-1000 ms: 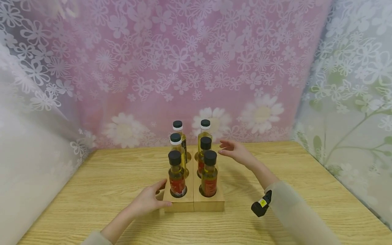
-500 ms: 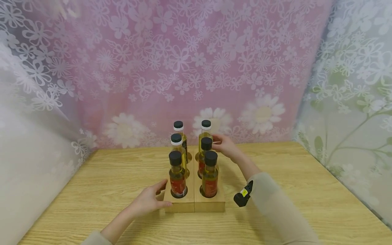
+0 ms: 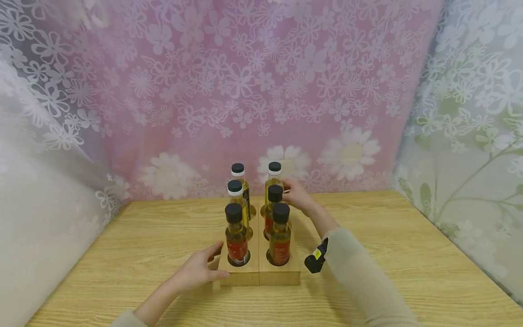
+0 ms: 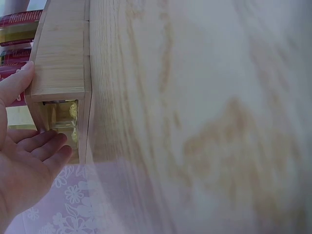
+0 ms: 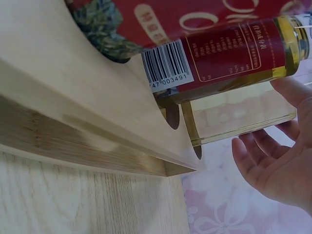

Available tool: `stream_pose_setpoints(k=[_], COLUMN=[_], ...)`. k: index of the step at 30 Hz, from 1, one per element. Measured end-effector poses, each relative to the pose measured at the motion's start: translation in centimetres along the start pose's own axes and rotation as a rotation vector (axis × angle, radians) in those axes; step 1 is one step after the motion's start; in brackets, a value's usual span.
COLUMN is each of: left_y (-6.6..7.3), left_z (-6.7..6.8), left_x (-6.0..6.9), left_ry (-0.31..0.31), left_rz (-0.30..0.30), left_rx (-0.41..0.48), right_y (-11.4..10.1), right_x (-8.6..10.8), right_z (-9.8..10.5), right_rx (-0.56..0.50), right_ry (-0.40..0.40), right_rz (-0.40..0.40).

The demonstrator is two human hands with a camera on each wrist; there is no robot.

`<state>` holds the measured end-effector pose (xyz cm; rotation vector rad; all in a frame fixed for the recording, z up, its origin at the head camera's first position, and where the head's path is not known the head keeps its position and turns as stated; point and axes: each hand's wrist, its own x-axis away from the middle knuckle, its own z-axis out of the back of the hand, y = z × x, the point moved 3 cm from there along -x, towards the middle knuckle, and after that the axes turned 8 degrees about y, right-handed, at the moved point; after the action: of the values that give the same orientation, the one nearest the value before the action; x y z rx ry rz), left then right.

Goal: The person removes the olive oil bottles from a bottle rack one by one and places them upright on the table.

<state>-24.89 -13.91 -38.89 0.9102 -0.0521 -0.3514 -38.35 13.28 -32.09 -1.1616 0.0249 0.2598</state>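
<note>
A wooden rack (image 3: 239, 278), made of two blocks side by side, holds several upright oil bottles. My left hand (image 3: 196, 270) holds its near left corner; in the left wrist view the thumb lies at the rack's edge (image 4: 61, 63) and the fingers (image 4: 48, 146) at its open side. My right hand (image 3: 299, 195) is round the far-right oil bottle (image 3: 271, 184), which has a dark cap and white ring. In the right wrist view its thumb (image 5: 290, 90) and index finger lie on either side of the clear bottle (image 5: 234, 114); the other fingers hang below it. Full contact is hard to judge.
Red-labelled bottles (image 3: 280, 234) with black caps stand in the right block's nearer holes. Another red-labelled bottle (image 3: 237, 236) and two white-ringed bottles fill the left block. The rack stands on a wood-grain table (image 3: 163, 231), with a pink floral curtain (image 3: 204, 91) behind.
My right hand has moved left from beside the rack to the far-right bottle, and stays there over the last half second. The left hand and the rack have stayed in place.
</note>
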Motion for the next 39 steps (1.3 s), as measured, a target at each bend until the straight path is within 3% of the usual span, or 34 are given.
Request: stream_pose_setpoints(k=[6,13,20,24,31,39], left_y=[0.0,0.1,0.1,0.1,0.1,-0.1], left_z=[0.0,0.0,0.0,0.0,-0.1,-0.1], left_x=[0.1,0.1,0.1,0.1,0.1,0.1], left_ry=[0.0,-0.001,0.01,0.008,0.008,0.016], left_rz=[0.004,0.006,0.013,0.021,0.029,0.015], left_rx=[0.003,0.007,-0.006,-0.003,0.003,-0.005], right_y=[-0.7,0.4,-0.3,-1.1,-2.7,-3.7], right_x=[0.5,-0.3,0.1,0.2,0.4,0.7], right_z=[-0.1,-0.1,0.5,1.1,2.6,5.0], right_rx=[0.014,0.02,0.056,0.036,-0.096,-0.106], right_ry=[0.019,0.061,0.116,0.143,0.134,0.143], right_rz=[-0.006,0.006,0.018,0.032,0.026,0.039])
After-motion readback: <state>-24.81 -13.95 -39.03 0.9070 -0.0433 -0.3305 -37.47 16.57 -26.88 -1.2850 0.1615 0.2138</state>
